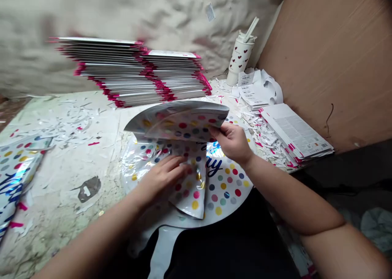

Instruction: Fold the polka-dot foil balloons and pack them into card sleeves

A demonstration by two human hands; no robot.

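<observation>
Foil [183, 132] between the hands looks light, slippery, best edge-gripped. Right hand [233, 142] pinches it; left hand [165, 175] rests unclenched.

Apparent workshop | stacked pink-edged packets [122, 77] | paper scraps [65, 124] | scuffed worktable [63, 181]

Head camera: on the wearer's head, above the table [105, 142] | faces forward and down, toward the back wall [122, 9] | left hand [168, 169], right hand [232, 141] close, mid-view | wall farther off

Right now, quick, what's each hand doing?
Left hand: open, touching shiny white foil with colourful dots.
Right hand: closed, pinching the foil's raised fold.
</observation>
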